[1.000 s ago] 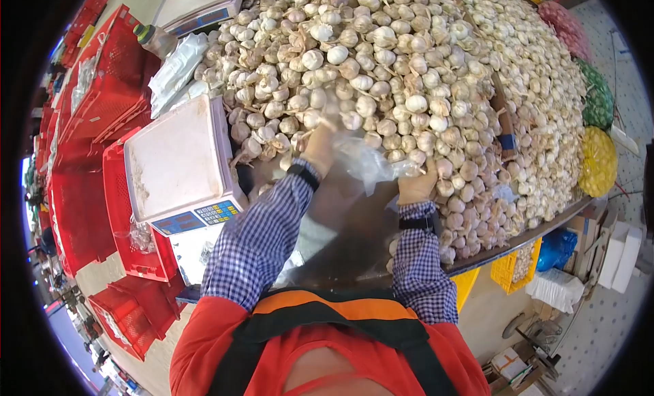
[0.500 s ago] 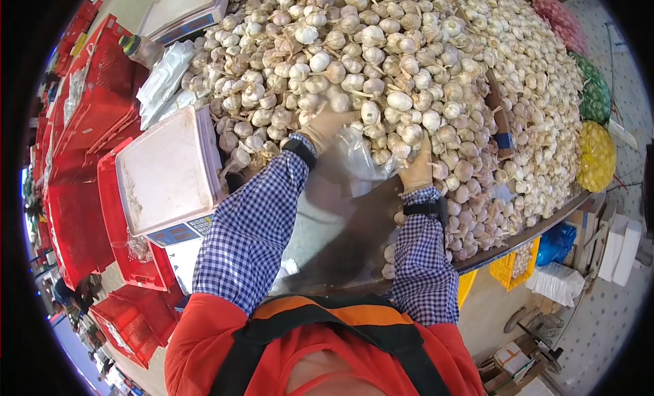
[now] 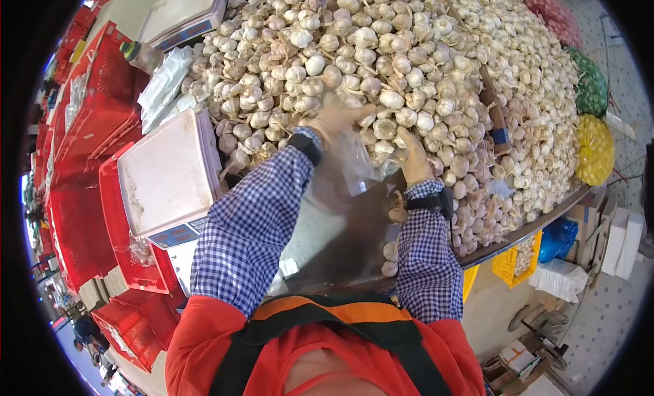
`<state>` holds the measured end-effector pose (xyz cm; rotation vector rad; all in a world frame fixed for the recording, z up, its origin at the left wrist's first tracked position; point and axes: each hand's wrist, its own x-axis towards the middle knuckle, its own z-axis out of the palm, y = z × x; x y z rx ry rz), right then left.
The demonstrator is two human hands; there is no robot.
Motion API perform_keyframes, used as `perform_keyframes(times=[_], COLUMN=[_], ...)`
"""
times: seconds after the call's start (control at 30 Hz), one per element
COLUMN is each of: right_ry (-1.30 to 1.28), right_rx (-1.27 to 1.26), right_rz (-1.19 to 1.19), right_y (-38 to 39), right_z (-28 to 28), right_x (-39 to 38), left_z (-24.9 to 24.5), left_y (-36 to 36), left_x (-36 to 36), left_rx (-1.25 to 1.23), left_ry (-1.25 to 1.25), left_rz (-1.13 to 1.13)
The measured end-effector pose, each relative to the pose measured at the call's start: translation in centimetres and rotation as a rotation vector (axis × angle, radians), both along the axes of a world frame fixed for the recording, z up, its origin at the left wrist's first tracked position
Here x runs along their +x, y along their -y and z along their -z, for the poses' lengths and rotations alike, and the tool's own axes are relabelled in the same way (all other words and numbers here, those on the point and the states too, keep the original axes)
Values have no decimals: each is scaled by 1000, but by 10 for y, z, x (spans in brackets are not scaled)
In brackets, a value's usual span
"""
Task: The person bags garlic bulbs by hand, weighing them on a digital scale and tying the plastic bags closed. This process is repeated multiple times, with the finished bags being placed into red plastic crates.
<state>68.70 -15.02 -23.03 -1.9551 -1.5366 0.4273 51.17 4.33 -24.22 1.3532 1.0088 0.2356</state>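
Note:
My left hand (image 3: 335, 121), in a pale glove, is over the near edge of a heap of garlic bulbs (image 3: 392, 99). It is smeared by motion, with one finger reaching right across the bulbs. A clear plastic bag (image 3: 359, 170) hangs between my hands above the metal tabletop (image 3: 313, 232), its upper left part against the left hand. My right hand (image 3: 415, 161), also gloved, is closed at the bag's right edge. Its fingertips lie close beside a garlic bulb (image 3: 385, 129). What sits under the left fingers is hidden.
A scale (image 3: 167, 174) stands at left beside folded plastic bags (image 3: 165, 89) and a bottle (image 3: 142, 55). Red crates (image 3: 88, 157) line the far left. A wooden divider (image 3: 494, 110) splits the garlic. Net sacks, including a yellow one (image 3: 595, 149), and a yellow crate (image 3: 516, 263) are at right.
My left hand has shifted slightly right. The right hand has turned a little, its fingertips now nearer a bulb to its left. The bag still hangs between them.

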Motion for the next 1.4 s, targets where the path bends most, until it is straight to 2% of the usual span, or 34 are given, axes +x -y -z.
perform_keyframes(times=[0.03, 0.07, 0.1, 0.17, 0.23, 0.27, 0.3, 0.33, 0.4, 0.47, 0.53, 0.57, 0.6, 0.67, 0.7, 0.73, 0.77, 0.8, 0.87, 0.93, 0.97, 1.0, 1.07, 1.13, 1.2, 1.23, 1.27, 1.3, 1.4], right_ry=[-310, -620, -616, -1177, -1172, -1168, -1132, -1135, -1036, -974, -1060, -1225, -1227, -1274, -1092, -1088, -898, -706, -791, -574, -194, -192, 536, 295, 72, 74, -54, -183, -157], right_rx=[-11, -24, -20, -116, -194, -277, -234, -235, -94, -15, 73, 127, 127, 209, 163, 168, 213, 255, 279, 206, 173, 182, 138, 187, 80, 79, 7, -59, 77], right_rz=[49, 98, 100, 281, 309, 343, 122, 123, -159, -228, 75, 268, 259, 389, 419, 416, 493, 564, 586, 447, 305, 300, 225, 25, -210, -187, -193, -202, -171], right_y=[-3, -4, -6, -17, -15, -11, -4, 4, 32, 61, 89, 95, 103, 117, 120, 121, 120, 119, 119, 114, 113, 113, 108, 103, 93, 89, 84, 83, 118], right_z=[16, 23, 1, -70, -84, -88, -71, -81, -105, -88, -77, -90, -89, -84, -83, -80, -76, -72, -78, -102, -112, -126, -168, -194, -182, -169, -155, -146, -165], right_x=[6, 10, 4, -25, -37, -40, -38, -46, -70, -79, -83, -92, -97, -99, -97, -93, -87, -82, -81, -89, -95, -106, -138, -172, -193, -195, -196, -194, -183], left_z=[-54, -58, -60, -59, -44, -59, -74, -90, -107, -112, -111, -106, -102, -124, -127, -129, -142, -159, -188, -187, -183, -179, -170, -158, -145, -143, -148, -157, -154], left_y=[15, 16, 18, 22, 32, 43, 55, 69, 94, 111, 122, 128, 135, 150, 156, 161, 167, 172, 184, 176, 172, 171, 173, 178, 190, 193, 197, 199, 194], left_x=[4, 6, 7, 3, -15, -23, -29, -41, -75, -111, -146, -161, -173, -178, -181, -184, -180, -177, -172, -170, -170, -170, -170, -168, -165, -163, -162, -164, -180], left_rx=[71, 75, 109, 146, 520, 705, -27, -29, 114, 46, -5, -183, -359, -407, -318, -232, -72, -69, -71, 36, -24, -81, -73, -300, -336, -330, -324, -359, -464], left_ry=[-124, -119, -154, -188, -81, -26, 15, 12, 371, 420, 474, 518, 559, 662, 606, 551, 469, 473, 574, 537, 525, 515, 553, 561, 579, 546, 512, 586, 526], left_rz=[-14, -13, 22, 55, 303, 431, 134, 134, 266, 221, 176, -35, -246, -312, -265, -219, -196, -195, -233, -231, -232, -232, -241, -181, -203, -204, -206, -189, -62])
